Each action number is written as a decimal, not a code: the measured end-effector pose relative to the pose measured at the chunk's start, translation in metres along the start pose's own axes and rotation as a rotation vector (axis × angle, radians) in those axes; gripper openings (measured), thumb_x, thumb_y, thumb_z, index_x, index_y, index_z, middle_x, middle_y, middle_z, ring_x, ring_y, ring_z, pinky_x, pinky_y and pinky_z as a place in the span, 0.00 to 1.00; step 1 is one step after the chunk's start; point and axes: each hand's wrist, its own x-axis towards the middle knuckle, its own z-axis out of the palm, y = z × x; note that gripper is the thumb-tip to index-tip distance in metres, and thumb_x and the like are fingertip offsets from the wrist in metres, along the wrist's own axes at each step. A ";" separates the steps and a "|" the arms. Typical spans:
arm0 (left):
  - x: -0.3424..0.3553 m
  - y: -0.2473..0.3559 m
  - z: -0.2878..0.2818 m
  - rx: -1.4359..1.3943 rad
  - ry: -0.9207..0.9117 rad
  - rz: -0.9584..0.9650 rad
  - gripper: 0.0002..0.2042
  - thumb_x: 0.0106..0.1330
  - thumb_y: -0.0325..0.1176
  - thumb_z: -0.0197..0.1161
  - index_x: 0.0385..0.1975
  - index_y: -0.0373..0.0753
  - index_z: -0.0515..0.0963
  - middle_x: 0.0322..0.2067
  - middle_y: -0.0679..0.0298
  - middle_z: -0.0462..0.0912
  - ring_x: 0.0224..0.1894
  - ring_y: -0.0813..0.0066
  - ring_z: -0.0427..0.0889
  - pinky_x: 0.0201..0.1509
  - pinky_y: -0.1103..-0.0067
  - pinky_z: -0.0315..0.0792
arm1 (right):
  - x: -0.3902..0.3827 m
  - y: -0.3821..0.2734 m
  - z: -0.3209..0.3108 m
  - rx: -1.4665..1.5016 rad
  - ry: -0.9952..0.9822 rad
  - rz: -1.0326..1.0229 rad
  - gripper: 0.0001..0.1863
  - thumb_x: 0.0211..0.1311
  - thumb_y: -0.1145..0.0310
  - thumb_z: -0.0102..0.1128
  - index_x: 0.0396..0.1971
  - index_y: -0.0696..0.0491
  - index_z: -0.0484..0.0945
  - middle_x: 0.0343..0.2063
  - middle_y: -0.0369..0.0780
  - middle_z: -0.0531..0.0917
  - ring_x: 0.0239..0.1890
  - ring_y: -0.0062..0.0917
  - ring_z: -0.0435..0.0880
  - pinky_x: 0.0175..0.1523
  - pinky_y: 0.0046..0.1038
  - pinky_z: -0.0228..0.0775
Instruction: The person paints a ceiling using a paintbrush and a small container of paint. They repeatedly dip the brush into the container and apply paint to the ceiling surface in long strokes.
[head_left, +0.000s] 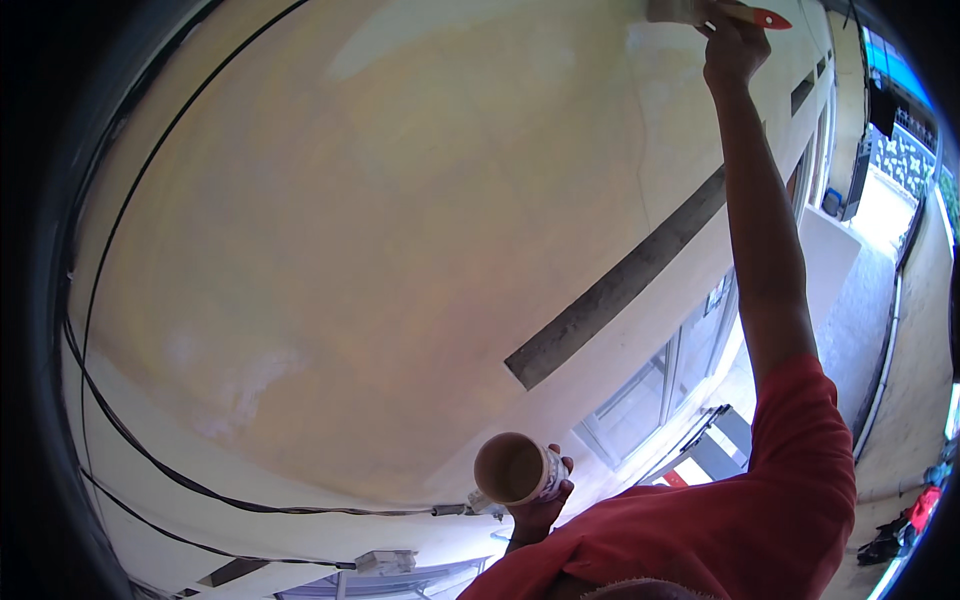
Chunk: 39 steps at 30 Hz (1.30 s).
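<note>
My right hand (738, 45) is raised on a stretched arm at the top right, fingers closed around a paintbrush (765, 17). Its handle has a red tip, and its wide bristle end points left against the wall, partly cut off by the upper edge. Low in the middle, my left hand (545, 505) grips a round cup (483, 465) by its side. The cup's mouth faces up; how much paint is inside I cannot tell. A cream-yellow wall (380, 230) fills most of the view, with paler patches at the top and lower left.
A grey strip ledge (620, 280) runs diagonally along the wall, above windows (660, 375). Black cables (200, 488) cross the left side, one ending near the cup. Below them sits a small pale box (385, 562). A paved passage (860, 290) lies far right.
</note>
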 end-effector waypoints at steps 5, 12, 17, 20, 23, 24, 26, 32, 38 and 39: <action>0.000 -0.001 0.005 0.014 0.009 0.064 0.36 0.68 0.66 0.66 0.70 0.51 0.75 0.67 0.53 0.75 0.66 0.44 0.73 0.56 0.55 0.82 | -0.077 -0.058 0.096 -0.698 -0.151 -0.281 0.06 0.71 0.66 0.69 0.38 0.51 0.82 0.31 0.42 0.88 0.32 0.37 0.89 0.40 0.35 0.80; 0.000 0.001 0.002 -0.001 -0.018 0.051 0.37 0.67 0.66 0.68 0.71 0.51 0.74 0.68 0.53 0.74 0.68 0.45 0.72 0.59 0.54 0.80 | -0.180 -0.185 0.193 -0.090 -0.626 -0.557 0.12 0.57 0.83 0.73 0.36 0.50 0.85 0.33 0.34 0.88 0.34 0.26 0.89 0.37 0.27 0.82; 0.009 0.003 0.009 0.018 -0.078 0.020 0.38 0.67 0.66 0.68 0.72 0.51 0.73 0.69 0.54 0.73 0.69 0.46 0.70 0.59 0.54 0.80 | -0.146 -0.156 0.186 0.312 -0.510 0.137 0.11 0.65 0.74 0.77 0.44 0.60 0.87 0.39 0.36 0.91 0.42 0.24 0.92 0.46 0.27 0.88; 0.008 0.004 0.009 0.012 -0.065 0.018 0.36 0.67 0.65 0.68 0.70 0.50 0.75 0.69 0.54 0.73 0.69 0.47 0.70 0.59 0.55 0.80 | -0.092 -0.105 0.160 0.363 -0.295 0.368 0.13 0.64 0.73 0.72 0.46 0.60 0.82 0.38 0.43 0.88 0.37 0.30 0.91 0.43 0.35 0.90; 0.002 0.005 0.008 0.000 -0.042 0.016 0.34 0.67 0.62 0.70 0.68 0.50 0.78 0.69 0.55 0.73 0.70 0.49 0.69 0.60 0.56 0.80 | -0.058 -0.077 0.130 0.230 -0.151 0.257 0.13 0.62 0.72 0.72 0.44 0.60 0.83 0.37 0.42 0.88 0.35 0.31 0.91 0.40 0.34 0.89; 0.000 0.004 0.007 -0.004 -0.050 0.018 0.34 0.67 0.62 0.70 0.67 0.49 0.78 0.69 0.54 0.73 0.70 0.48 0.69 0.60 0.56 0.80 | -0.047 -0.065 0.116 0.183 -0.134 0.196 0.13 0.64 0.70 0.75 0.45 0.58 0.86 0.37 0.39 0.90 0.38 0.27 0.92 0.44 0.30 0.88; -0.004 0.004 0.007 -0.012 -0.066 0.023 0.34 0.67 0.62 0.70 0.67 0.49 0.78 0.68 0.53 0.74 0.70 0.48 0.69 0.60 0.55 0.80 | -0.036 -0.053 0.100 -0.119 -0.095 0.014 0.12 0.66 0.66 0.77 0.45 0.55 0.89 0.37 0.35 0.93 0.41 0.22 0.93 0.48 0.25 0.85; -0.001 0.004 0.010 0.011 -0.111 0.033 0.34 0.68 0.63 0.69 0.68 0.49 0.78 0.68 0.52 0.74 0.70 0.46 0.69 0.61 0.54 0.80 | -0.088 -0.102 0.171 -0.608 -0.298 -0.508 0.09 0.62 0.69 0.76 0.42 0.45 0.88 0.34 0.33 0.90 0.35 0.24 0.90 0.41 0.27 0.83; -0.003 0.006 0.000 0.012 -0.161 0.041 0.34 0.68 0.61 0.70 0.69 0.49 0.78 0.69 0.54 0.72 0.70 0.47 0.69 0.61 0.54 0.80 | -0.190 -0.198 0.242 -0.275 -0.600 -0.782 0.15 0.53 0.76 0.73 0.41 0.44 0.84 0.33 0.32 0.86 0.31 0.31 0.87 0.34 0.31 0.82; -0.002 0.007 0.000 0.011 -0.160 0.040 0.34 0.68 0.61 0.70 0.69 0.49 0.77 0.69 0.54 0.72 0.70 0.47 0.69 0.61 0.54 0.80 | -0.199 -0.211 0.245 -0.182 -0.655 -0.768 0.16 0.52 0.77 0.73 0.40 0.45 0.84 0.34 0.33 0.87 0.32 0.32 0.87 0.34 0.30 0.82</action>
